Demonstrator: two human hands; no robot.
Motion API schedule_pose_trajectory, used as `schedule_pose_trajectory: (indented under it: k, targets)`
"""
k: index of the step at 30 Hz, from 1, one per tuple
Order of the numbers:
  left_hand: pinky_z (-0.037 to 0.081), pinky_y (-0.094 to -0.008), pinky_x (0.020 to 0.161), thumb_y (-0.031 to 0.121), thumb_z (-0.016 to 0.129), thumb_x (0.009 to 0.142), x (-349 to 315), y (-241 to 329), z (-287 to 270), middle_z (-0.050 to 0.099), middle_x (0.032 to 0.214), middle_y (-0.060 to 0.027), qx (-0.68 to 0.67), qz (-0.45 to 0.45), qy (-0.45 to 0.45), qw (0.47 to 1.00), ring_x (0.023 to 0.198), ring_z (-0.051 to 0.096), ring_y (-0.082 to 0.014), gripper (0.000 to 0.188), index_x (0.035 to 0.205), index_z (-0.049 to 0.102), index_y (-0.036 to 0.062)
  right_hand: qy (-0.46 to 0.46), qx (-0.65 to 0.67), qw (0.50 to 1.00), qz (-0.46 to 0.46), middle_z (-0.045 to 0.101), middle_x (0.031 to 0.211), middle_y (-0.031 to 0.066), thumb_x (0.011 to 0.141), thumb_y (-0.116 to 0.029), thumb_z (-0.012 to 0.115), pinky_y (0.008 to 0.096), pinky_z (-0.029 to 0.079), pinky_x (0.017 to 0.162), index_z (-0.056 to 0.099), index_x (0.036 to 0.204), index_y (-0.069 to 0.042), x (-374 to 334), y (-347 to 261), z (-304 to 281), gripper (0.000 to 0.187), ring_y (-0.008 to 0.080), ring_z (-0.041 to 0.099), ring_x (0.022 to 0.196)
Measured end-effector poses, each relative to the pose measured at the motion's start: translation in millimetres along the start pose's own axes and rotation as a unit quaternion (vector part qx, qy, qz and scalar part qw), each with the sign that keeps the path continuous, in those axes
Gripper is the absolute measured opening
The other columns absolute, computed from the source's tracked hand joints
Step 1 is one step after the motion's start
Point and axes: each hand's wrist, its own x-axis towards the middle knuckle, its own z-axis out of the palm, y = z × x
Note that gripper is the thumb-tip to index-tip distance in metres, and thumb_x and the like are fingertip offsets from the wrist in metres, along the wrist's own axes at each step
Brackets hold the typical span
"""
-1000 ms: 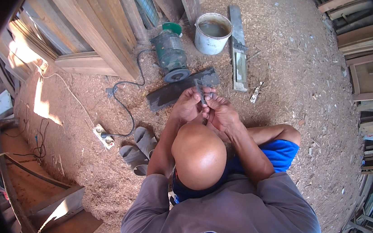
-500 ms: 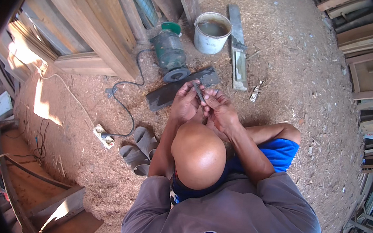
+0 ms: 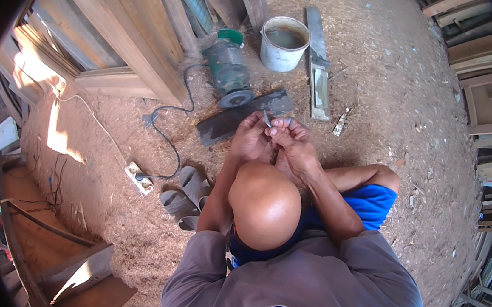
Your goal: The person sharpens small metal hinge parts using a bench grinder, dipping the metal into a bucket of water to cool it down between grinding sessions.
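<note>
In front of my raised knee, both hands meet over a small, narrow, greyish flat piece (image 3: pixel 267 118) that looks like metal. My left hand (image 3: pixel 250 135) pinches it from the left, fingers closed. The thumb and fingers of my right hand (image 3: pixel 295 142) close on its near end from the other side. Part of the piece is hidden by my fingers. Just beyond my hands a dark board (image 3: pixel 225 124) lies slantwise on the ground. A green bench grinder (image 3: pixel 229 71) stands behind that board, its grey grinding wheel (image 3: pixel 237 97) facing me.
A white bucket (image 3: pixel 282 56) of murky liquid stands beside a long board (image 3: pixel 315 38) with a pale block on it. The grinder's black cord (image 3: pixel 167 137) runs to a power strip (image 3: pixel 138 178). Sandals (image 3: pixel 181 203) lie left of my knee. Timber (image 3: pixel 121 26) leans at the far left.
The small flat piece has been turned in my fingers and shows a lighter face. My hands stay together in nearly the same place; the view has shifted slightly.
</note>
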Motion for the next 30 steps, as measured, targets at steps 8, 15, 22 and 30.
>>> schedule_pose_trajectory:
  k: [8, 15, 22, 30]
  targets:
    - [0.053, -0.0293, 0.062, 0.008, 0.056, 0.093, -0.4, 2.3, -3.1, 0.062, 0.084, -0.0046, 0.000, -0.004, -0.032, 0.999, 0.072, 0.059, -0.0125, 0.006, 0.093, 0.060, 0.0041, -0.023, 0.012, 1.000, -0.014, 0.066, 0.086, 0.0055, 0.086, -0.005, 0.067, 0.0209, 0.043, 0.062, 0.061, 0.097, -0.004, 3.1, 4.2, -5.3, 0.013, 0.0074, 0.053, 0.065]
    - [0.053, -0.0284, 0.067, 0.008, 0.055, 0.094, -0.1, 2.3, -6.6, 0.063, 0.088, -0.0067, -0.002, 0.011, -0.032, 0.999, 0.076, 0.062, -0.0153, 0.005, 0.095, 0.059, 0.0048, -0.010, -0.006, 1.000, -0.020, 0.063, 0.081, 0.0007, 0.089, -0.006, 0.063, 0.0191, 0.042, 0.059, 0.061, 0.096, -0.003, 3.8, 1.9, -1.9, 0.008, 0.0045, 0.051, 0.065]
    - [0.054, -0.0274, 0.072, 0.006, 0.057, 0.092, -7.9, 9.8, -46.0, 0.068, 0.091, -0.0086, 0.051, 0.029, 0.071, 0.996, 0.078, 0.064, -0.0142, 0.003, 0.093, 0.058, 0.0083, 0.052, -0.102, 0.993, -0.034, 0.063, 0.086, 0.0001, 0.092, -0.010, 0.060, 0.0181, 0.042, 0.062, 0.062, 0.102, -0.004, 29.5, 25.5, -19.7, 0.012, 0.0045, 0.053, 0.070]
    - [0.051, -0.0245, 0.067, 0.008, 0.057, 0.092, -12.1, 17.8, -52.5, 0.067, 0.084, -0.0071, 0.228, -0.016, 0.066, 0.971, 0.071, 0.061, -0.0103, 0.004, 0.090, 0.058, 0.0052, 0.068, 0.041, 0.994, 0.069, 0.063, 0.080, 0.0011, 0.092, -0.009, 0.058, 0.0248, 0.049, 0.061, 0.061, 0.095, -0.006, 84.6, 31.3, -22.9, 0.005, 0.0109, 0.058, 0.067]
